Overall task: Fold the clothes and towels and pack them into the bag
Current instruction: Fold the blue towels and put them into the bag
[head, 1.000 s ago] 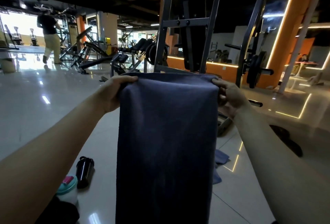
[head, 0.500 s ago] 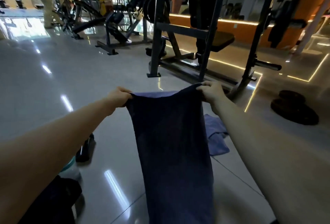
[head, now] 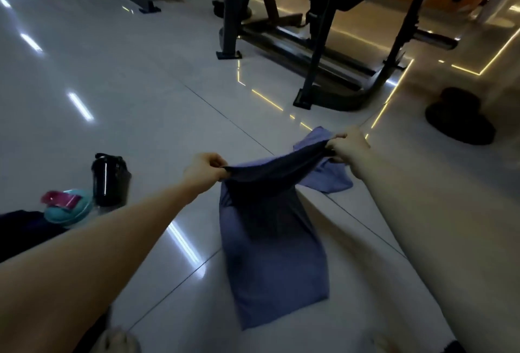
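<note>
Head view: I have both hands on the dark blue towel [head: 271, 240], one at each top corner. Left hand [head: 206, 168] pinches the left corner, fingers curled, thumb on top. Right hand [head: 347, 144] pinches the right corner the same way and sits farther out than the left, so the held edge runs slanted and sags a little between them. Both arms reach forward and down, nearly straight. Key relation: the towel drops from the grip toward me, its long axis running from the hands back to my body. Its lower end lies flat on the tiled floor [head: 140, 116], free end nearest the camera. So I judge the next fold wants the held edge brought back over that near end, both hands together, the left slightly closer to it. A lighter blue cloth [head: 329, 181] lies crumpled on the floor just behind the towel, below the right hand. Dark fabric [head: 25, 228] at the left edge may be the bag, can't tell. Black shaker bottle [head: 111, 181] and teal bottle [head: 69, 209] stand beside it, well left of the towel.
</note>
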`<state>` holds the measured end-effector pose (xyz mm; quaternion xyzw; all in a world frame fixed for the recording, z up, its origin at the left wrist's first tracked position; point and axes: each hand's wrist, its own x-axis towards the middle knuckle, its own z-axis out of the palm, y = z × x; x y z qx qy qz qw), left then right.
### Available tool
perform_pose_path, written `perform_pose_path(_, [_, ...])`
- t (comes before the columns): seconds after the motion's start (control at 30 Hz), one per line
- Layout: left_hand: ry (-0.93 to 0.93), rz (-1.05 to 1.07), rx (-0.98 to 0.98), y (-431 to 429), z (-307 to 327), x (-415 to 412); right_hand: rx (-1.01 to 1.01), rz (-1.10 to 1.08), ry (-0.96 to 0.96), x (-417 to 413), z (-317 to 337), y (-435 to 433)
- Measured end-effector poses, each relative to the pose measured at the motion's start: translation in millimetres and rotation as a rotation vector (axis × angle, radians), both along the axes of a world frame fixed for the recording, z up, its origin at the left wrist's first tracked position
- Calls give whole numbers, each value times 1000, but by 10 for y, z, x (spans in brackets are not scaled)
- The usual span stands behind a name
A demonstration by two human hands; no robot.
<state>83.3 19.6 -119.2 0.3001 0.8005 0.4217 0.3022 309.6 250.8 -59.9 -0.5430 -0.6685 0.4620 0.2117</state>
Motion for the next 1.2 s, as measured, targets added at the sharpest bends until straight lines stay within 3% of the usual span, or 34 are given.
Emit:
perform_pose_path(0.13, [-59, -80, 10, -126, -318, 319, -37, -77, -34, 342, -407, -87])
perform_pose_path(0.4, [185, -357, -229, -635, -1045, 981, -288, 13, -244, 956, -1437, -558])
perform_pose_path(0.6, [404, -464, -410, -964, -1630, 1580, -440, 36, -277, 1075, -1693, -723])
perform_pose_path(0.9, [570, -652, -353, -1343, -2048, 1619, -413, 23, -445, 1395, -2190, -885])
perform_pose_path(1.2, [577, -847, -528, -1388, -2097, 1655, -371, 236, -645, 1507, -2440, -962])
